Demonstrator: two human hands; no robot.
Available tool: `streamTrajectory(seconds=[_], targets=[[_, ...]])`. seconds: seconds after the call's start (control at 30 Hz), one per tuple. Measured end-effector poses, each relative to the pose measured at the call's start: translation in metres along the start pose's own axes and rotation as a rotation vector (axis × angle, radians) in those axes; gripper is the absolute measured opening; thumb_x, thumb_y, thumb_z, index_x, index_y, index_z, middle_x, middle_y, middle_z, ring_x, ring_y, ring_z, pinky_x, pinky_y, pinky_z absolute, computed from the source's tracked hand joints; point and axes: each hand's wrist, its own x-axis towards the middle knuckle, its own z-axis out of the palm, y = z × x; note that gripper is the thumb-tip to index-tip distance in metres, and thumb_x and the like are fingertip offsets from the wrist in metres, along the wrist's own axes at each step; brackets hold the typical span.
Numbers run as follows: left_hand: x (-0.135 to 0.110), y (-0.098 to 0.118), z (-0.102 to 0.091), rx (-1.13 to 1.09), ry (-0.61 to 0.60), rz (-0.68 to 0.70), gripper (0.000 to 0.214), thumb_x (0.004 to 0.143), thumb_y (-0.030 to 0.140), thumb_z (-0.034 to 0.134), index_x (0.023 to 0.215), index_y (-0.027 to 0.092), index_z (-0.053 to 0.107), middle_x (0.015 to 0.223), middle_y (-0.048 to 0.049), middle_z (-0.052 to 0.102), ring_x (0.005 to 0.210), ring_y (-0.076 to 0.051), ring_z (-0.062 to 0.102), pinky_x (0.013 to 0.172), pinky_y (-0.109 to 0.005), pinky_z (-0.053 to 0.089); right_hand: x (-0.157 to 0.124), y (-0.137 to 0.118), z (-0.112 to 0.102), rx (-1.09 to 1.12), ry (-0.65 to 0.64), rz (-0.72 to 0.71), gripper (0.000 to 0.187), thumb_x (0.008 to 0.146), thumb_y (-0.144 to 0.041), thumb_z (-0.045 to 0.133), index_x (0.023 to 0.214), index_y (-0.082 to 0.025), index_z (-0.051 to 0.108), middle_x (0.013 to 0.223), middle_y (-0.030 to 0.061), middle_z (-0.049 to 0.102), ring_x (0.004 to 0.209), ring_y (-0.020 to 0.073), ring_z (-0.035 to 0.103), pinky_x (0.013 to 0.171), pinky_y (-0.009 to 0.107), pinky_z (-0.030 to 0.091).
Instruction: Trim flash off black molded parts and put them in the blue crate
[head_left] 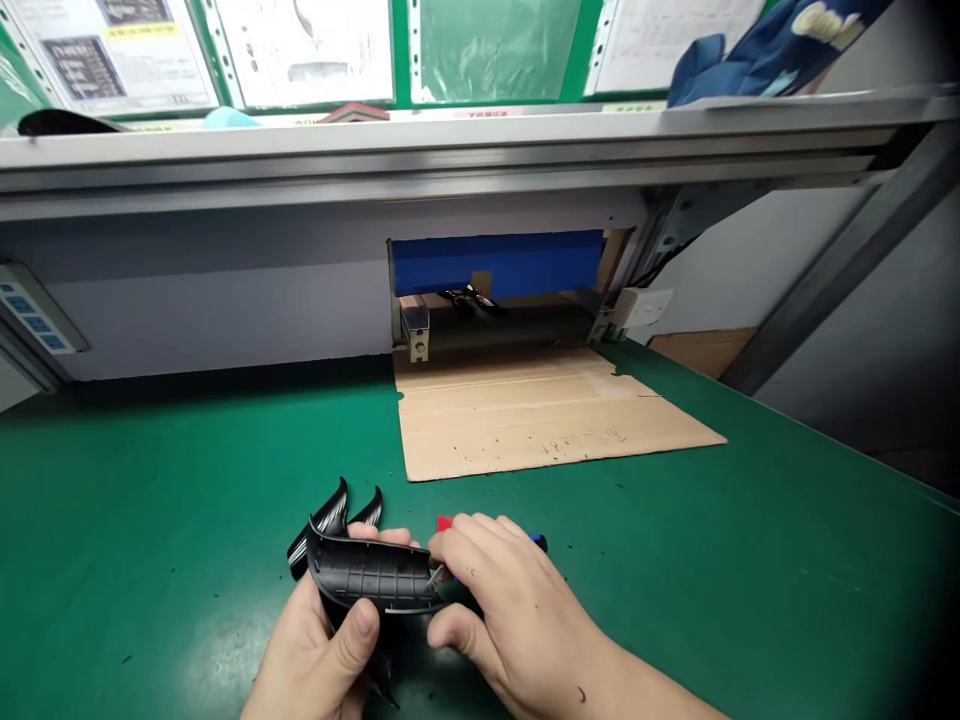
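My left hand [319,650] grips a curved black plastic part [371,572] with ribbed inner walls, thumb pressed on its lower edge. Two more black pointed parts [330,520] stick up just behind it. My right hand [510,610] is closed around a small tool with a red end [445,523] and a blue end [538,541]. Its thin metal tip [436,576] touches the right end of the black part. Both hands hover low over the green mat [150,520].
A flattened cardboard sheet [540,415] lies beyond the hands, leading into a low opening with a blue back wall [495,262]. A grey shelf rail [450,150] spans above, with papers in sleeves behind. Small black shavings dot the mat.
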Motion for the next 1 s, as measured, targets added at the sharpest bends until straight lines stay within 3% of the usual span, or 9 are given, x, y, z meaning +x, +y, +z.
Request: streamTrajectory(seconds=[0.13, 0.37, 0.57, 0.77, 0.9, 1.0], targets=[[-0.002, 0.001, 0.001, 0.056, -0.019, 0.069, 0.063, 0.057, 0.045, 0.085, 0.111, 0.023, 0.062, 0.118, -0.011, 0.066, 0.11, -0.032, 0.06, 0.089, -0.038, 0.051, 0.0, 0.001, 0.001, -0.089, 0.022, -0.017, 0.077, 0.088, -0.079, 0.009, 0.096, -0.02, 0.058, 0.083, 0.0041, 0.054, 0.071, 0.0217, 0.045, 0.064, 0.033, 0.029], [-0.007, 0.004, 0.003, 0.066, -0.031, 0.071, 0.062, 0.057, 0.047, 0.085, 0.11, 0.023, 0.062, 0.114, -0.0105, 0.066, 0.108, -0.03, 0.06, 0.088, -0.036, 0.051, 0.002, 0.001, 0.004, -0.187, 0.055, -0.056, 0.079, 0.086, -0.079, 0.002, 0.073, -0.019, 0.051, 0.071, 0.0024, 0.049, 0.064, 0.0193, 0.039, 0.06, 0.03, 0.021], [-0.008, 0.008, -0.001, 0.13, -0.104, 0.07, 0.057, 0.06, 0.047, 0.084, 0.107, 0.022, 0.063, 0.111, -0.011, 0.067, 0.105, -0.031, 0.062, 0.09, -0.04, 0.051, 0.0, 0.003, 0.01, -0.194, 0.04, -0.118, 0.079, 0.088, -0.076, 0.0, 0.07, -0.018, 0.05, 0.066, 0.0024, 0.051, 0.061, 0.018, 0.041, 0.059, 0.03, 0.022], [-0.007, 0.008, -0.002, 0.17, -0.147, 0.121, 0.052, 0.063, 0.045, 0.082, 0.106, 0.022, 0.064, 0.112, -0.0116, 0.066, 0.11, -0.034, 0.058, 0.094, -0.042, 0.048, 0.0, 0.011, 0.007, 0.12, -0.131, -0.153, 0.072, 0.091, -0.077, 0.011, 0.065, -0.018, 0.042, 0.061, -0.0014, 0.049, 0.055, 0.0142, 0.042, 0.055, 0.027, 0.025], [-0.011, 0.009, 0.003, 0.076, -0.135, 0.108, 0.05, 0.063, 0.041, 0.083, 0.106, 0.023, 0.064, 0.115, -0.0116, 0.065, 0.115, -0.036, 0.056, 0.1, -0.048, 0.043, 0.003, 0.006, 0.0, 0.252, 0.012, -0.033, 0.072, 0.085, -0.084, 0.02, 0.076, -0.018, 0.046, 0.072, 0.0001, 0.051, 0.065, 0.0162, 0.044, 0.061, 0.027, 0.031], [-0.013, 0.009, 0.004, 0.025, -0.136, 0.065, 0.05, 0.063, 0.039, 0.084, 0.106, 0.024, 0.064, 0.117, -0.0106, 0.065, 0.118, -0.035, 0.054, 0.103, -0.049, 0.04, 0.003, -0.002, -0.001, 0.289, 0.045, 0.019, 0.075, 0.083, -0.086, 0.017, 0.085, -0.018, 0.05, 0.083, 0.0036, 0.052, 0.072, 0.0193, 0.044, 0.066, 0.029, 0.032]])
